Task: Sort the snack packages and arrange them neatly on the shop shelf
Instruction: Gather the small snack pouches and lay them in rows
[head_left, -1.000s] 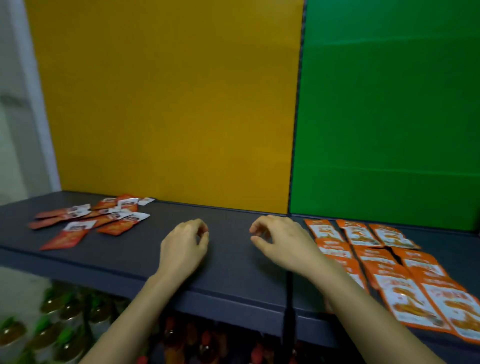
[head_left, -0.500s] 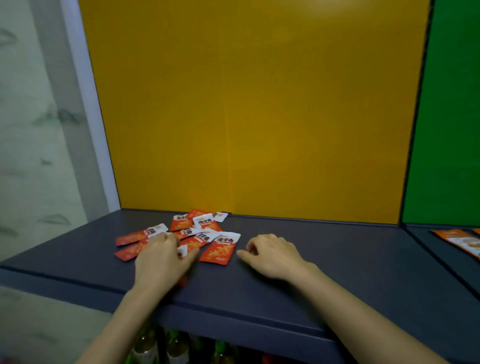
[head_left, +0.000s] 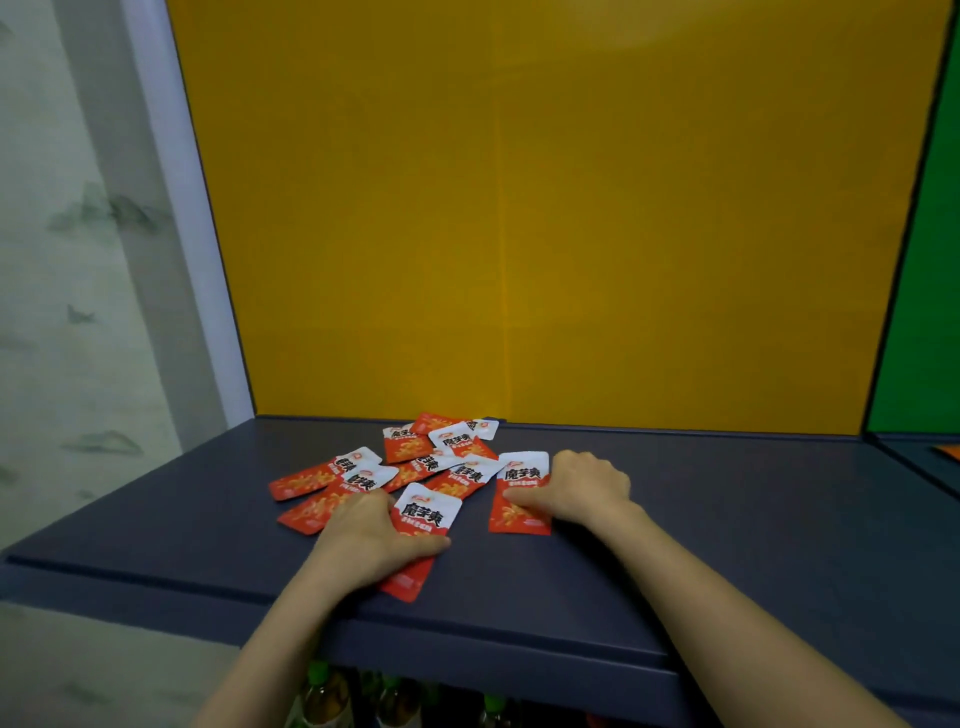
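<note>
light: dim | flat yellow back panel (head_left: 519, 234) ahead of me: brightest mid, darker corners | dark grey-blue shelf board (head_left: 727, 519): soft shadows | focus: slightly soft | edges: bowed

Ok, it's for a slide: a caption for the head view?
Left hand holds the front red packet, right hand the rightmost packet, beside a loose pile on the dark shelf.

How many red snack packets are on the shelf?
9: one red-and-white snack packet under the left hand, another packet under the right hand, seven overlapping in the pile behind them on the dark shelf. More may hide underneath.
</note>
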